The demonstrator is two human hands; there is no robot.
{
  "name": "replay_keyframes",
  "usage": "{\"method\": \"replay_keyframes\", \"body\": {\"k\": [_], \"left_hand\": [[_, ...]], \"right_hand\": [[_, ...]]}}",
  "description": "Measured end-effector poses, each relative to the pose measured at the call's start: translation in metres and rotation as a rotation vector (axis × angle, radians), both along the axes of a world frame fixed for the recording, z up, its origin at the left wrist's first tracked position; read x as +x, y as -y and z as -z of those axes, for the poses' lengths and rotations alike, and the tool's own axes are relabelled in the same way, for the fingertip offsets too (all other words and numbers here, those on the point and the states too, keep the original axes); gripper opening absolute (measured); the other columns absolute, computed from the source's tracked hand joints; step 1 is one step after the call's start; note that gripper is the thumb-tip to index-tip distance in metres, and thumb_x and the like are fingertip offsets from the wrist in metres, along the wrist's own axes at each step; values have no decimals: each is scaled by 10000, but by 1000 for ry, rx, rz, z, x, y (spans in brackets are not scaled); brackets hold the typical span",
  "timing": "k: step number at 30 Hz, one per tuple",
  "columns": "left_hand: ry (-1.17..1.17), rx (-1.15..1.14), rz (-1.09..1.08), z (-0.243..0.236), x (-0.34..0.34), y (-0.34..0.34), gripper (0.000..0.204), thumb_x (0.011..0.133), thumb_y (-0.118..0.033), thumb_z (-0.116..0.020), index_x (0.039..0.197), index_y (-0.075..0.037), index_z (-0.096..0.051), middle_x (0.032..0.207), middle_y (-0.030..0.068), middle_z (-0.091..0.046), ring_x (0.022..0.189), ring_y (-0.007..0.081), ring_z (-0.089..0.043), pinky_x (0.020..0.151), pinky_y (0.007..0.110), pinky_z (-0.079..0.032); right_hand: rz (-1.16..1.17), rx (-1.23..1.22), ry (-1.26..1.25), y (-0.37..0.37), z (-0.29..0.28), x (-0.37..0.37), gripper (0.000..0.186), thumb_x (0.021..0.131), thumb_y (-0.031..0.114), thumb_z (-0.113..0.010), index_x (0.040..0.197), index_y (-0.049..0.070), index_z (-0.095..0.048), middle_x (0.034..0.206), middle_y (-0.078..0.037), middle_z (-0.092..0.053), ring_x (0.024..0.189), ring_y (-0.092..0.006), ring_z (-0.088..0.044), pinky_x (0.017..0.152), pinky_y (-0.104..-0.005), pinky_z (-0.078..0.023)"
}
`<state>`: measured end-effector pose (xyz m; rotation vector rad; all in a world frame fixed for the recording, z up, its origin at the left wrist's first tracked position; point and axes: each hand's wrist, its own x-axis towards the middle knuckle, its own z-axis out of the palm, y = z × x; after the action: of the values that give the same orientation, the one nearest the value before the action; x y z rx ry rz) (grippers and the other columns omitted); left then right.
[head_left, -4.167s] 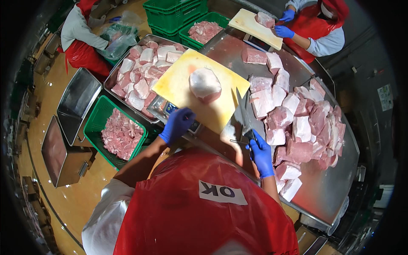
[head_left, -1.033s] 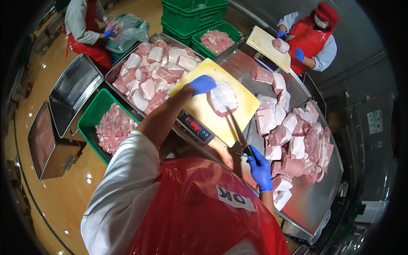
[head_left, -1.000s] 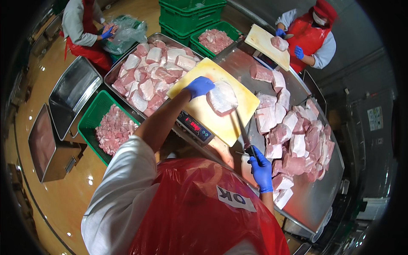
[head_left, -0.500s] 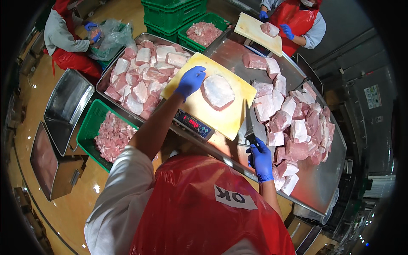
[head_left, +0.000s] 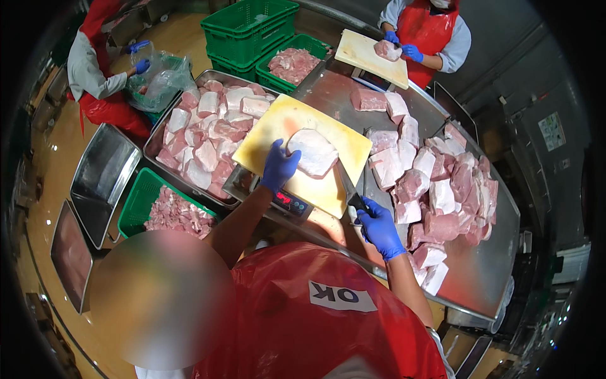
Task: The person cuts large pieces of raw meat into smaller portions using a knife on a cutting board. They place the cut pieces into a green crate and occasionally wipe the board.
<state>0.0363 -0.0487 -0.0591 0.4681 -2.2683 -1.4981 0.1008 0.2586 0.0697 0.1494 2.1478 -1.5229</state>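
Note:
A pale, fat-covered slab of pork (head_left: 312, 153) lies on a yellowed cutting board (head_left: 344, 136), which rests over a scale (head_left: 289, 201). My left hand (head_left: 281, 167), in a blue glove, is at the slab's left edge, its thumb against the meat and its fingers apart, not wrapped around it. In my right hand (head_left: 380, 232), also gloved in blue, is a knife (head_left: 348, 183) gripped by its dark handle. Its blade points up and away, with the tip by the slab's right edge.
Pork chunks are piled on the steel table (head_left: 470, 278) to the right and in a metal tray (head_left: 233, 203) to the left. A green crate (head_left: 132, 211) holds trimmings. Across the table, a co-worker (head_left: 429, 38) handles meat; another person (head_left: 101, 76) stands far left beside a plastic bag.
My left hand has come down along the board to the slab's left edge. My right hand has raised the knife, bringing its blade to the slab's right side. The whole view has shifted slightly.

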Motion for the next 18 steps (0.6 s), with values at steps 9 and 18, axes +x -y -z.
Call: {"method": "replay_keyframes", "body": {"k": [9, 18], "left_hand": [[-112, 250, -85, 45, -45, -35, 467, 1012, -153, -692, 1430, 7, -559, 1198, 187, -685, 1077, 260, -688, 950, 354, -559], [137, -694, 669, -70, -103, 19, 877, 845, -423, -824, 1581, -96, -476, 1517, 293, -543, 1393, 449, -540, 1187, 492, -433]], "right_hand": [[-283, 209, -317, -30, 17, -43, 528, 996, 81, -669, 1514, 16, -593, 1241, -177, -777, 1071, -155, -705, 973, -311, -548], [-175, 93, -170, -69, 15, -2, 495, 987, 93, -679, 1478, 49, -635, 1019, -146, -792, 810, -148, -686, 810, -321, -575]]}}
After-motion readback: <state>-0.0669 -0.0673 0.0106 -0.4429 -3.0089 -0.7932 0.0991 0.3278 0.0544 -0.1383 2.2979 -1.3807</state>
